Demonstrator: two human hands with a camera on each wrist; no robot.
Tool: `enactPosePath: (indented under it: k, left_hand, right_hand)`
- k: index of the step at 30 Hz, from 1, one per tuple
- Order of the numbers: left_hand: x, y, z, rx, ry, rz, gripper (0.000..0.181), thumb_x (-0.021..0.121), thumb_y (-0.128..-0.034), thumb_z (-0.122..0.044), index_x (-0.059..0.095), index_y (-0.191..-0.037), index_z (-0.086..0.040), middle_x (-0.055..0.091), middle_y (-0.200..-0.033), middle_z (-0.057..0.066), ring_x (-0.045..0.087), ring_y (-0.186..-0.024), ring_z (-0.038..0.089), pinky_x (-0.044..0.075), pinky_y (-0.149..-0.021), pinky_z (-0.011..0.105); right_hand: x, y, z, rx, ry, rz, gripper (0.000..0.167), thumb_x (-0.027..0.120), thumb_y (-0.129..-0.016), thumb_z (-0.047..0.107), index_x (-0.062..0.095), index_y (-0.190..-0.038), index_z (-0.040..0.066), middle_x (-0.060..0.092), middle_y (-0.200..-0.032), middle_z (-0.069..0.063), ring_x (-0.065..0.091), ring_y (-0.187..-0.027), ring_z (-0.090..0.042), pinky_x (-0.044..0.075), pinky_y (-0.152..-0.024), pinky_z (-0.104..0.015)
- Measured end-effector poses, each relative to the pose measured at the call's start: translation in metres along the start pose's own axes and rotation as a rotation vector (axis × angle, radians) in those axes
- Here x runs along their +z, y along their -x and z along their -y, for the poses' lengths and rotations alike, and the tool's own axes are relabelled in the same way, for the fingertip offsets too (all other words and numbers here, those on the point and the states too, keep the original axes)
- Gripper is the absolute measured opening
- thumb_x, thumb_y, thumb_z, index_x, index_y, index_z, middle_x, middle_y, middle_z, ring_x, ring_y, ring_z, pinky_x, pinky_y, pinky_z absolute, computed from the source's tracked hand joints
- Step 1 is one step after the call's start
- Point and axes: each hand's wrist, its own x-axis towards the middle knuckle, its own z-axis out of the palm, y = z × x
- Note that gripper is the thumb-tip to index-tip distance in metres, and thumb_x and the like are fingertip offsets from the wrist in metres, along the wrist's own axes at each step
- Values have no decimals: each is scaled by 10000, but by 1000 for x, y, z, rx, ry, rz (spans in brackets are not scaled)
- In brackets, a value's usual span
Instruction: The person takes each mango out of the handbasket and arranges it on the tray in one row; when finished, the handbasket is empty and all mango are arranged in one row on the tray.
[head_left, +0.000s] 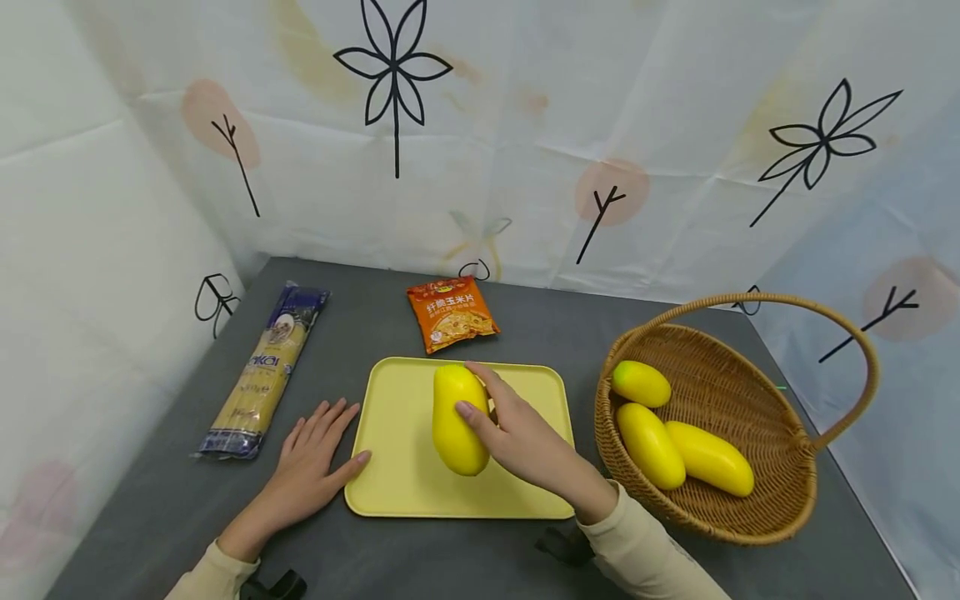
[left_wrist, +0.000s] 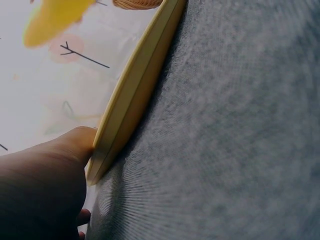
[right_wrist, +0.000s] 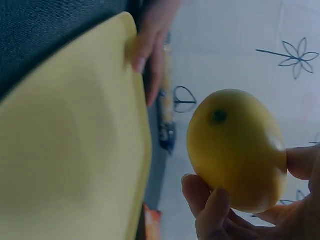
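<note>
A yellow mango (head_left: pixel 459 421) is held by my right hand (head_left: pixel 517 433) over the yellow tray (head_left: pixel 390 492). Thumb and fingers grip its right side, and the right wrist view shows the mango (right_wrist: pixel 235 150) raised clear of the tray, its dark stem spot facing the camera. On the grey tabletop at the left, my left hand (head_left: pixel 311 458) lies flat with fingers spread. Its thumb (left_wrist: pixel 80 140) touches the tray's left rim (left_wrist: pixel 135 95). Three more mangoes (head_left: pixel 651 446) lie together in a brown wicker basket (head_left: pixel 780 500) at the right, one of them tinged green.
A long clear-and-blue packet of spaghetti (head_left: pixel 266 375) lies beyond my left hand. Behind the tray sits an orange snack bag (head_left: pixel 452 314). The basket's tall arched handle (head_left: pixel 862 350) leans to the right. Printed white cloth (head_left: pixel 510 108) hangs around the table's back and sides.
</note>
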Motion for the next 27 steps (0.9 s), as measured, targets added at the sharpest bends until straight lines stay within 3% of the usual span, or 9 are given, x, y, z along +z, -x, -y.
enactPosePath:
  k: [6, 10, 15, 20, 23, 27]
  left_hand:
    - [-1, 0, 1, -3, -3, -10, 734, 567, -929, -485, 294, -1510, -129, 265, -1543, 184, 140, -1432, 412, 67, -1098, 631]
    - [0, 0, 0, -4, -3, -15, 733, 571, -927, -486, 295, -1512, -140, 271, -1543, 176, 142, -1433, 409, 68, -1099, 633]
    - [1, -1, -3, -6, 14, -16, 729, 579, -924, -479, 304, -1508, -140, 276, -1540, 177, 145, -1431, 414, 62, -1097, 635]
    - [1, -1, -3, -5, 22, -14, 736, 576, -926, -482, 291, -1513, -143, 280, -1540, 171, 144, -1435, 408, 64, -1099, 633]
    - [1, -1, -2, -6, 26, -18, 737, 580, -926, -476, 289, -1513, -139, 284, -1538, 171, 146, -1434, 407, 65, -1097, 634]
    - [1, 0, -1, -1, 31, -25, 728, 586, -925, -465, 299, -1509, -138, 290, -1534, 172, 150, -1432, 410, 66, -1096, 635]
  right_hand:
    - [25, -36, -7, 1, 35, -7, 602, 406, -988, 529, 233, -1523, 312, 581, -1082, -44, 547, -882, -177, 465, -732, -324]
    - [37, -54, -12, 17, 110, -39, 538, 390, -1003, 498, 267, -1509, 363, 556, -1171, -75, 521, -816, -188, 438, -687, -307]
    - [48, -68, -18, 73, 178, -39, 524, 376, -1004, 503, 289, -1502, 366, 479, -1308, -162, 497, -647, -193, 412, -578, -282]
    - [55, -74, -22, 122, 239, -24, 558, 362, -1005, 511, 282, -1519, 308, 467, -1232, -192, 437, -508, -191, 388, -501, -269]
    - [57, -75, -25, 123, 263, -24, 575, 336, -1010, 514, 258, -1530, 283, 472, -1235, -189, 473, -537, -201, 415, -518, -284]
    - [58, -76, -30, 104, 266, -20, 610, 299, -1010, 535, 215, -1544, 252, 413, -1378, -193, 582, -722, -230, 485, -658, -345]
